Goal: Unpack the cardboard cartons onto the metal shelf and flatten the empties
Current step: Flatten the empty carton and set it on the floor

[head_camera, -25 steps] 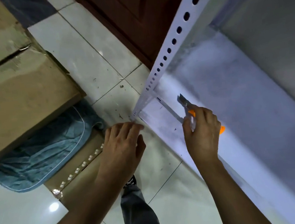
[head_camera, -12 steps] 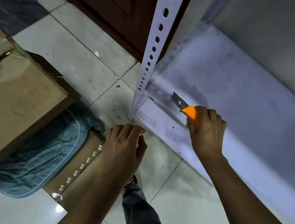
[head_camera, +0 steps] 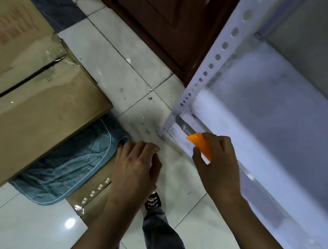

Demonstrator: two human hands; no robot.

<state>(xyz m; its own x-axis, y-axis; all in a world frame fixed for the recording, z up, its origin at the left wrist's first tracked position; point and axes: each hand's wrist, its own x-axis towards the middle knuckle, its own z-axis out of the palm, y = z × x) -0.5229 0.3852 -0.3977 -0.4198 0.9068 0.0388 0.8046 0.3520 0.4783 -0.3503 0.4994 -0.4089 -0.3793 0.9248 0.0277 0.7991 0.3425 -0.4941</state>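
Upper left of the frame: a big cardboard carton (head_camera: 33,111) on the floor, top flaps shut, the dark seam between them under glossy clear tape, faint red print near the top edge. Below it, at lower left centre, a second piece of cardboard (head_camera: 91,197) lying low on the tiles, with a row of small white marks along a taped edge; cannot tell whether flattened or a closed box. Between the two, a crumpled blue cloth (head_camera: 67,167), partly tucked under the big carton and overlapping the low cardboard.

Right half of the frame: the metal shelf (head_camera: 262,124), pale and dusty, with its perforated upright (head_camera: 222,44) running from the top right down to the front corner at centre.

At centre right, the right hand (head_camera: 218,167), over the shelf's front edge near that corner, fingers and thumb curled round an orange knife (head_camera: 202,147). Blade end pointing up-left toward the corner, too blurred to tell from the shelf rail. Just left of it, the left hand (head_camera: 135,169), palm down over the floor and the edge of the low cardboard, fingers loosely bent and together, holding nothing, apart from the knife.

Beneath the hands, white floor tiles (head_camera: 119,72) with dark specks, a dark shoe (head_camera: 153,201) and a grey trouser leg (head_camera: 163,240). Top centre, a dark red-brown wooden door (head_camera: 167,20) behind the upright.
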